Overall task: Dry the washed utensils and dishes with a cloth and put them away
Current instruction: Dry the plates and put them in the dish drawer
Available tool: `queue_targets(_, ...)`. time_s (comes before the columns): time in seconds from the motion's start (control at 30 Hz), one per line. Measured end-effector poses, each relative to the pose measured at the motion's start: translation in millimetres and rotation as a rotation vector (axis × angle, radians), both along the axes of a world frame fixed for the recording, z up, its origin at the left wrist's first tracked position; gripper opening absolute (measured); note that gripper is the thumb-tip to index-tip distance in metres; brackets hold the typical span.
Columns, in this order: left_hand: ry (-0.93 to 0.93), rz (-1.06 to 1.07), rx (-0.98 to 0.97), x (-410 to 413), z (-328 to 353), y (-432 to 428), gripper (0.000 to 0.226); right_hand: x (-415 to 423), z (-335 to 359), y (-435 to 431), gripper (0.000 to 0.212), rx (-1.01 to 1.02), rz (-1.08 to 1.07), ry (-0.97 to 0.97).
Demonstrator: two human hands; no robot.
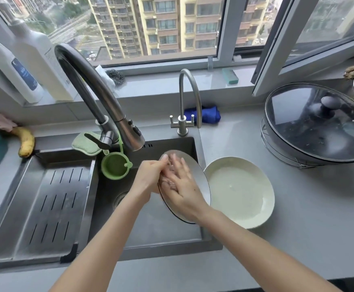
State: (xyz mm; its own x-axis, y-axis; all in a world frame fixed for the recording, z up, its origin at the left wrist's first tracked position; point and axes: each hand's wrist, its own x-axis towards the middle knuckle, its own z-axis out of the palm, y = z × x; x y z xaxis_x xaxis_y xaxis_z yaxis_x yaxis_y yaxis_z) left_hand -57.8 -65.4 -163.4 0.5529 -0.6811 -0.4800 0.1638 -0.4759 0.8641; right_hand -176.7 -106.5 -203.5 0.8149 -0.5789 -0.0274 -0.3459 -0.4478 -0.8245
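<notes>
Far left there's a banana (25,142) on the counter (298,207), then a slotted drain tray (45,205) over the left half of the sink (155,232). In the middle, the left hand (148,175) has its grip clamped on the rim of a shiny plate (201,182), tilted over the basin (just below the big faucet (100,98)). The right hand (182,186) lies flat on the plate's face, fingers straight, grip apart. A cream plate (241,192) sits just beside it on the counter, and a lidded wok (317,121) is further right.
</notes>
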Motion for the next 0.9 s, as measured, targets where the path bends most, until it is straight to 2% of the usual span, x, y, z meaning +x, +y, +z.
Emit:
queue_targets(0.07, 0.026, 0.035, -0.001, 11.2, 3.0, -0.9, 0.039, -18.3, 9.0, 22.3, 0.049, 0.096, 0.177, -0.071)
queue_targets(0.13, 0.032, 0.03, 0.015, 20.9, -0.3, 1.3, 0.068, -49.9, 8.3, 23.0, 0.046, 0.177, 0.252, -0.051)
queue_targets(0.17, 0.033, 0.013, 0.034, 23.2, 0.0, 4.3, 0.064, -63.0, 10.6, 14.9, 0.042, 0.246, 0.198, -0.014)
queue_targets(0.2, 0.039, 0.001, 0.059, 22.5, 0.8, 7.4, 0.051, -73.0, 17.0, 4.4, 0.039, 0.312, 0.076, -0.01)
queue_targets(0.27, 0.068, -0.01, 0.076, 22.5, -0.8, 11.4, 0.032, -81.7, 35.6, -18.5, 0.025, 0.347, -0.21, -0.129)
queue_targets(0.33, 0.084, -0.024, 0.07, 20.8, -2.2, 12.1, 0.033, -76.3, 52.9, -34.5, 0.017, 0.381, -0.374, -0.278)
queue_targets(0.37, 0.094, -0.039, 0.056, 18.1, 0.0, 12.4, 0.037, -69.9, 60.1, -36.3, 0.032, 0.38, -0.397, -0.258)
queue_targets(0.4, 0.114, -0.053, 0.039, 17.2, -1.3, 11.6, 0.04, -63.5, 62.6, -35.0, 0.058, 0.296, -0.419, -0.151)
queue_targets(0.43, 0.125, -0.07, 0.029, 14.1, 0.7, 10.5, 0.042, -60.3, 61.7, -30.5, 0.082, 0.125, -0.452, 0.005)
queue_targets(0.47, 0.123, -0.076, 0.016, 12.8, 0.4, 9.2, 0.044, -59.2, 54.3, -24.1, 0.095, -0.06, -0.483, 0.114)
queue_targets(0.5, 0.106, -0.087, -0.004, 11.3, 1.8, 8.4, 0.044, -58.9, 46.7, -16.5, 0.097, -0.195, -0.483, 0.137)
queue_targets(0.57, 0.074, -0.109, -0.053, 6.6, 1.3, 5.5, 0.045, -54.5, 24.4, -2.6, 0.085, -0.21, -0.433, 0.144)
queue_targets(0.67, -0.022, -0.157, -0.079, -11.2, 3.7, 2.1, 0.046, -29.3, 6.3, 8.4, 0.08, 0.081, -0.363, 0.125)
queue_targets(0.73, -0.035, -0.158, -0.074, -14.4, 5.6, 1.4, 0.043, -12.6, 17.2, 14.4, 0.075, 0.163, -0.271, 0.067)
queue_targets(0.8, 0.013, -0.102, -0.077, -2.8, 7.0, 0.8, 0.046, -16.7, 28.1, 28.8, 0.08, 0.051, -0.107, 0.008)
queue_targets(0.83, 0.052, -0.078, -0.072, 5.2, 7.9, 0.2, 0.055, -26.4, 31.5, 37.9, 0.081, 0.001, -0.024, -0.006)
queue_targets(0.9, 0.056, -0.073, -0.069, 18.6, 8.3, 1.0, 0.072, -54.3, 22.9, 48.1, 0.069, -0.107, 0.065, -0.013)
